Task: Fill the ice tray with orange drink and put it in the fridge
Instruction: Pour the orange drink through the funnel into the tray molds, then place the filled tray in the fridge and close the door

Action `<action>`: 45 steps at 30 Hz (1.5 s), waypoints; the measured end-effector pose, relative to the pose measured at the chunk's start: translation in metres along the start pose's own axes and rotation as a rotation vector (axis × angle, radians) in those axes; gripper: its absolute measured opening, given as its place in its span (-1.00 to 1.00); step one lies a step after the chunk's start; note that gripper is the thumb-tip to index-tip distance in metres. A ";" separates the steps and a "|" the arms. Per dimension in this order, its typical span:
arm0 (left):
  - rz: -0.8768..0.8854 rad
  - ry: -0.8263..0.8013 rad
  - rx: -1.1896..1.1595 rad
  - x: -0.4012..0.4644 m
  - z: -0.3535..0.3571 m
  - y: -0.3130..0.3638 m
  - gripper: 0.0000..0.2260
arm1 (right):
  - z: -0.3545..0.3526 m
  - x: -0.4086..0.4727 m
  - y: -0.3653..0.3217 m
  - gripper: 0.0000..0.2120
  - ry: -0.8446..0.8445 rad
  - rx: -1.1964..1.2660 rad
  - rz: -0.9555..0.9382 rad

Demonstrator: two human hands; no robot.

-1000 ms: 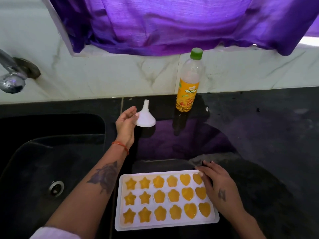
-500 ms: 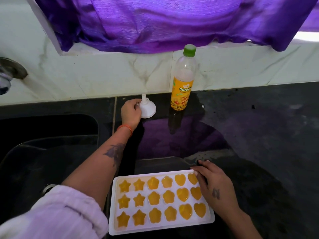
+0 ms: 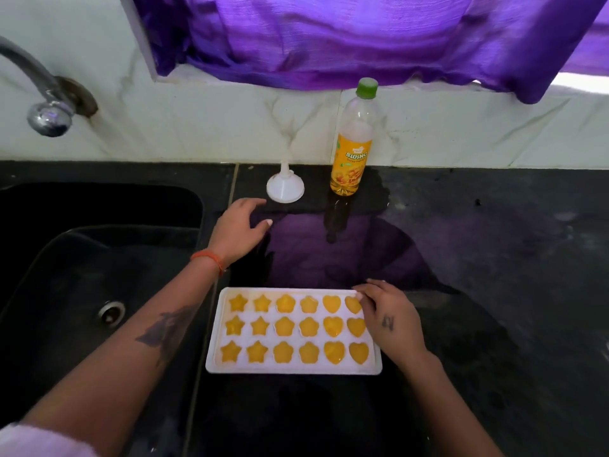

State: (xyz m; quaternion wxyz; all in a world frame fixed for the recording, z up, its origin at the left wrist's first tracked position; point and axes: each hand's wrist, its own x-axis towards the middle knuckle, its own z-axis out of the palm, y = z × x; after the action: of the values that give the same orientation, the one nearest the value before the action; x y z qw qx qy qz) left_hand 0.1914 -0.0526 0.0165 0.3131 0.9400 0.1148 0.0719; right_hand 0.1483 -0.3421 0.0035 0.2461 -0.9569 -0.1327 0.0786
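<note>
Glossy black counter (image 3: pixel 461 258); white star-and-heart ice tray (image 3: pixel 293 367) under right hand (image 3: pixel 392 318), grip relaxed; left hand (image 3: pixel 237 232) spread.

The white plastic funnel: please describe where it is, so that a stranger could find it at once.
Find the black stone counter under the purple curtain. At its back edge, by the marble wall, stands the clear bottle with a green cap. Just left of it sits the small white plastic funnel, wide mouth down, spout up.

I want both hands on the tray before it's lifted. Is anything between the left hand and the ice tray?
Nothing visible: only bare black counter lies between the left hand and the ice tray; the funnel stands behind the hand.
</note>
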 end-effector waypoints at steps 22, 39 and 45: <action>-0.581 0.383 0.246 -0.342 -0.045 -0.038 -0.46 | 0.059 -0.098 -0.161 -0.58 -0.240 -0.025 -0.799; -1.258 0.410 0.181 -0.741 0.013 -0.026 -0.38 | 0.203 -0.413 -0.203 -0.47 -0.918 -0.346 -1.429; -1.609 0.518 0.051 -0.852 0.048 0.008 -0.38 | 0.237 -0.522 -0.210 -0.47 -1.115 -0.575 -1.713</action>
State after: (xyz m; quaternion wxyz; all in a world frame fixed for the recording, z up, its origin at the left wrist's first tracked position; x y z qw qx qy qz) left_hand -0.6182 -0.3083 -0.0703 0.2113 0.5324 0.8188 0.0378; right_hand -0.4454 -0.2113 -0.0546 -0.1119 -0.3951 -0.8702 0.2723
